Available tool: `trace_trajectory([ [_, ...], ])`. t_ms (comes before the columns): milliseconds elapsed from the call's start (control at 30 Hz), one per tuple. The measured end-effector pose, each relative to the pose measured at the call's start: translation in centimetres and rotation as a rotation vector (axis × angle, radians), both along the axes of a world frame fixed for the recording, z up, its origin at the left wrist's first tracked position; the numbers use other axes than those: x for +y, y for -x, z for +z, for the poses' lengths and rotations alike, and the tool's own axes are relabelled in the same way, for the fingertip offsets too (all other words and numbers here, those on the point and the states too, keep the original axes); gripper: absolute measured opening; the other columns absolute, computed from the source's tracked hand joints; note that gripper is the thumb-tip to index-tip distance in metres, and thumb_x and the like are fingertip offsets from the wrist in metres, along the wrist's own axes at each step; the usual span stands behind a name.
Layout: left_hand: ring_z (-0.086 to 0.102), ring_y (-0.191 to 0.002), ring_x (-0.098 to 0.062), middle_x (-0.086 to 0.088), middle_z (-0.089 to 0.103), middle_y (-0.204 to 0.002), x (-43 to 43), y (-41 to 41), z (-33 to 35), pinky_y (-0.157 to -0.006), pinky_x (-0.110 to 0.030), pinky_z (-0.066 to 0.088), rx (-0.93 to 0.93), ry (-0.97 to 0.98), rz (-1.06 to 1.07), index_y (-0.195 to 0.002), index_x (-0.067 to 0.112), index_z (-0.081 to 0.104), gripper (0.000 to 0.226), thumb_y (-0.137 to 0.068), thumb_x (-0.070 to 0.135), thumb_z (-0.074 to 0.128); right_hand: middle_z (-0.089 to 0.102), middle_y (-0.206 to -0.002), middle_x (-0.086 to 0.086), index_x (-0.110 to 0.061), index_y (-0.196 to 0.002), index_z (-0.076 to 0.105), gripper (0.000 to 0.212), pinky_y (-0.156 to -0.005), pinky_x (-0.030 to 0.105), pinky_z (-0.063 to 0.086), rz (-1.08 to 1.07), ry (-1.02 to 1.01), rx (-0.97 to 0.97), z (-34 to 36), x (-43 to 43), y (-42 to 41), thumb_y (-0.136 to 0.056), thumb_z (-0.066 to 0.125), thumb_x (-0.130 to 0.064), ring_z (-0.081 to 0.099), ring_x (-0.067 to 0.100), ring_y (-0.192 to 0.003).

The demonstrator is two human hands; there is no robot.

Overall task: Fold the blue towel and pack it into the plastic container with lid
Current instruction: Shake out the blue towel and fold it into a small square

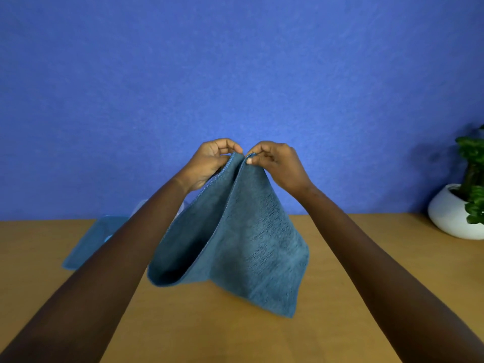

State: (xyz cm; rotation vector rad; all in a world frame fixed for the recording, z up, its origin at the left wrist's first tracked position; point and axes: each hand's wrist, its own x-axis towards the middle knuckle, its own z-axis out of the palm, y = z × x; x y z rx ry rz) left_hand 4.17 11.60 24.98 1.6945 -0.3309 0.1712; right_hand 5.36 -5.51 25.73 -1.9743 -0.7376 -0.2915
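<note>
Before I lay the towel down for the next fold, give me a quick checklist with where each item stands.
1. Both top corners pinched: ok. The left hand and right hand each hold a corner of the towel, close together.
2. Towel doubled evenly: not ok. The left layer's bottom hangs higher than the right layer's.
3. Table space under the towel: ok, bare wood there.
4. Lid out of the way: ok, flat on the table to the left, partly behind the left arm.
5. Container ready: cannot tell. Only a clear sliver shows behind the left arm.
6. Potted plant clear of the fold: ok, at the far right edge.
</note>
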Motion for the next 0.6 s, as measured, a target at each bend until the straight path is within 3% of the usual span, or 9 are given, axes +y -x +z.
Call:
trace_trajectory([
  [100,0.062,-0.049,0.005,0.013,0.07,-0.054,0.0,0.2,0.0,-0.051,-0.008,0.051,0.002,0.005,-0.016,-0.075,0.012,0.059,0.029,-0.086,-0.013,0.051,0.071,-0.09,0.024,-0.001,-0.085,0.069,0.007,-0.079,0.034,0.051,-0.009,-0.081,0.026,0.2,-0.2,0.2,-0.083,0.064,-0.006,0.06,0.014,-0.076],
  [167,0.062,-0.05,0.006,0.013,0.071,-0.055,-0.1,0.3,-0.1,-0.052,-0.007,0.051,-0.011,-0.003,-0.014,-0.076,0.012,0.061,0.028,-0.086,-0.012,0.051,0.07,-0.084,0.022,-0.001,-0.085,0.068,0.006,-0.082,0.042,0.051,0.003,-0.094,0.055,0.4,-0.2,0.3,-0.084,0.064,-0.004,0.059,0.019,-0.078],
  [267,0.06,-0.051,0.003,0.011,0.069,-0.057,-0.2,0.3,-0.1,-0.056,-0.007,0.05,-0.045,-0.036,0.015,-0.075,0.015,0.064,0.033,-0.086,-0.012,0.051,0.062,-0.07,0.004,-0.006,-0.081,0.066,0.004,-0.08,0.038,0.048,0.033,-0.083,0.101,0.5,-0.1,0.4,-0.083,0.065,-0.003,0.056,0.016,-0.074],
  [433,0.06,-0.049,0.007,0.014,0.069,-0.054,-0.7,0.7,0.0,-0.052,-0.005,0.047,-0.063,-0.013,0.0,-0.074,0.014,0.06,0.034,-0.085,-0.016,0.049,0.06,-0.075,0.011,-0.013,-0.072,0.061,0.019,-0.083,0.046,0.049,0.078,-0.142,0.167,0.8,-0.1,0.8,-0.082,0.064,0.003,0.056,0.024,-0.079],
  [533,0.061,-0.051,0.007,0.015,0.07,-0.056,-1.1,0.9,0.1,-0.052,-0.004,0.048,-0.054,0.019,-0.022,-0.076,0.014,0.058,0.034,-0.085,-0.017,0.049,0.057,-0.068,0.006,-0.012,-0.075,0.061,0.019,-0.074,0.033,0.05,0.1,-0.171,0.216,0.7,-0.2,0.7,-0.082,0.064,0.005,0.055,0.018,-0.067],
  [600,0.063,-0.053,0.006,0.015,0.071,-0.058,-1.3,1.0,0.1,-0.054,-0.005,0.049,-0.038,0.035,-0.026,-0.078,0.016,0.059,0.032,-0.086,-0.015,0.05,0.053,-0.062,0.005,-0.005,-0.09,0.064,0.011,-0.07,0.028,0.049,0.081,-0.165,0.225,0.7,-0.3,0.6,-0.082,0.065,0.003,0.054,0.014,-0.064],
])
